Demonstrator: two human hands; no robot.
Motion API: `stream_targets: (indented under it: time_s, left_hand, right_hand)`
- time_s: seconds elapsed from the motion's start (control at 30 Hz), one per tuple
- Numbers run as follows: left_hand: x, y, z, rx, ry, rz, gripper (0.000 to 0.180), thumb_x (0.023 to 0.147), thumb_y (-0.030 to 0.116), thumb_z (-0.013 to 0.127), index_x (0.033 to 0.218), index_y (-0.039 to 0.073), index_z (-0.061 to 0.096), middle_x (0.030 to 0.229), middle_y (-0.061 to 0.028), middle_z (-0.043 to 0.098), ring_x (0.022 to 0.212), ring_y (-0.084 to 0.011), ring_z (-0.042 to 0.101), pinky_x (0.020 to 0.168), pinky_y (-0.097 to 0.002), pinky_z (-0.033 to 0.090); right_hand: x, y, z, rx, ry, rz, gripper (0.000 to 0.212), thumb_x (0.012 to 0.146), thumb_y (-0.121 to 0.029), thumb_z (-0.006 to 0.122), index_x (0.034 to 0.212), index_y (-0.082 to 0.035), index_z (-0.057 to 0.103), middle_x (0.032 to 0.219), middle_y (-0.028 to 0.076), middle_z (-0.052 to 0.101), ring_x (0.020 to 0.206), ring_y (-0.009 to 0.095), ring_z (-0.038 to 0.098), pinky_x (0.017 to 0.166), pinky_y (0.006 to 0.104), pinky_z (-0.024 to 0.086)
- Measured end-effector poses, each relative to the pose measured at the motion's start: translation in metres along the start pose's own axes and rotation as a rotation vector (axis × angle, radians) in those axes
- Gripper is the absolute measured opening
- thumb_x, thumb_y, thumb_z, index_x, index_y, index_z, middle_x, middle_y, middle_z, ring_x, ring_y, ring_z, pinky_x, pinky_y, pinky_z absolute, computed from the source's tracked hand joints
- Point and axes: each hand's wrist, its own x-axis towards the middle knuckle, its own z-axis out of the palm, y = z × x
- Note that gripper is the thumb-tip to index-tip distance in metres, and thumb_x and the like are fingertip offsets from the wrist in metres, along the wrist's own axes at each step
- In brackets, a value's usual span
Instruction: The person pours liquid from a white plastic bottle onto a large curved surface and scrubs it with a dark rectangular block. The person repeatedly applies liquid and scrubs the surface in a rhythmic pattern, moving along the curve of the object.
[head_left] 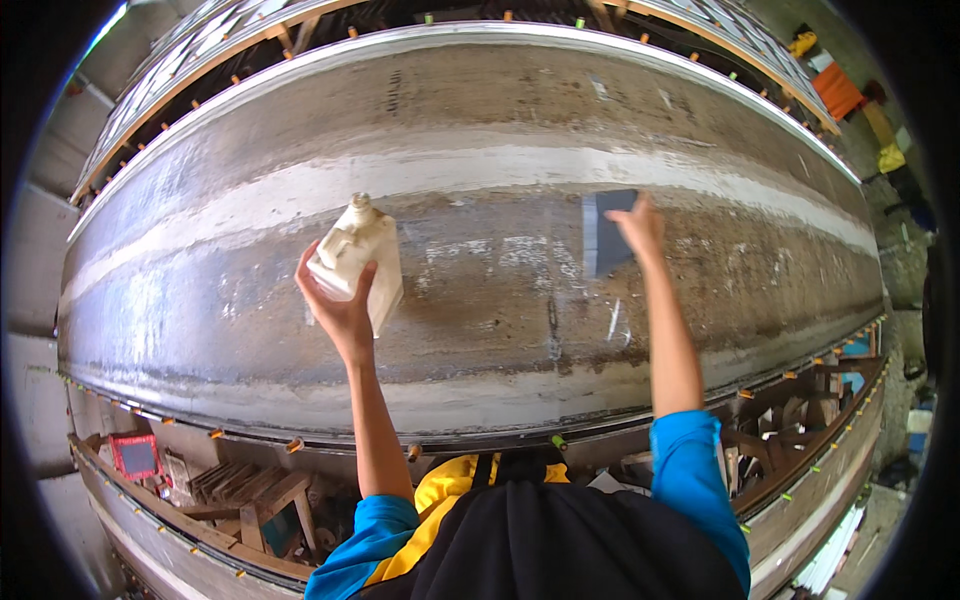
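Two bare hands reach over a long, brown-stained slab (pixel 470 345). The left hand (pixel 345 312) curves half open around a cream plastic jug (pixel 382 252), thumb on one side and fingers on the other; the jug's neck (pixel 360 204) lies beyond the fingertips. Whether the jug's base touches the slab, or its mouth is capped, I cannot tell. The right hand (pixel 645 230) has thumb and fingers nearly closed on the right edge of a flat, dark grey scraper (pixel 602 240), most of which extends left of the fingers. A pale band (pixel 490 168) crosses beyond both hands. Likely risks: the one-edge hold could let the scraper twist; loosened left fingers could let the jug tip, spilling any contents if uncapped.
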Motion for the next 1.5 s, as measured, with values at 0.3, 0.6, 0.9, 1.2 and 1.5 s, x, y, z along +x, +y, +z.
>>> stream_targets:
  time_s: [0.3, 0.6, 0.9, 1.2, 1.5]
  left_hand:
    - [-0.025, 0.038, 0.021, -0.205, 0.043, 0.010, 0.069, 0.068, 0.012, 0.079, 0.124, 0.003, 0.040, 0.121, -0.0124, 0.045, 0.116, -0.0253, 0.043, 0.100, -0.0399, 0.035]
    - [-0.106, 0.085, 0.048, 0.114, 0.238, 0.100, 0.070, 0.068, 0.018, 0.080, 0.124, 0.002, 0.040, 0.122, -0.0136, 0.045, 0.116, -0.0263, 0.042, 0.101, -0.0404, 0.031]
    - [-0.166, 0.099, 0.078, 0.106, 0.251, 0.037, 0.072, 0.071, 0.013, 0.078, 0.128, 0.000, 0.035, 0.124, -0.0158, 0.044, 0.114, -0.0244, 0.045, 0.098, -0.0357, 0.035]
    - [-0.169, 0.121, 0.104, 0.067, 0.235, 0.111, 0.072, 0.071, 0.012, 0.078, 0.127, 0.001, 0.035, 0.123, -0.0151, 0.044, 0.114, -0.0244, 0.044, 0.099, -0.0362, 0.034]
    - [-0.153, 0.106, 0.092, 0.118, 0.208, 0.086, 0.070, 0.069, 0.017, 0.079, 0.125, 0.002, 0.039, 0.122, -0.0140, 0.045, 0.116, -0.0251, 0.043, 0.100, -0.0391, 0.032]
  right_hand:
    - [-0.059, 0.007, -0.004, 0.251, -0.320, -0.116, 0.063, 0.070, -0.013, 0.070, 0.122, 0.007, 0.041, 0.104, 0.023, 0.061, 0.093, 0.029, 0.063, 0.078, 0.0352, 0.051]
    - [-0.082, 0.029, -0.002, 0.231, -0.358, -0.388, 0.063, 0.073, -0.019, 0.070, 0.120, 0.008, 0.039, 0.083, 0.020, 0.063, 0.069, 0.026, 0.065, 0.057, 0.0333, 0.052]
    - [-0.033, 0.156, -0.061, 0.363, -0.385, -0.247, 0.058, 0.071, -0.017, 0.070, 0.116, 0.008, 0.042, 0.086, 0.019, 0.064, 0.076, 0.026, 0.066, 0.069, 0.0330, 0.053]
    - [-0.064, 0.095, -0.040, 0.309, -0.561, -0.505, 0.062, 0.069, -0.017, 0.071, 0.118, 0.006, 0.041, 0.087, 0.022, 0.063, 0.077, 0.031, 0.064, 0.070, 0.0379, 0.051]
    - [0.032, 0.122, -0.093, 0.154, -0.588, -0.512, 0.038, 0.071, -0.018, 0.070, 0.100, -0.006, 0.048, 0.083, 0.012, 0.064, 0.071, 0.020, 0.065, 0.059, 0.0308, 0.052]
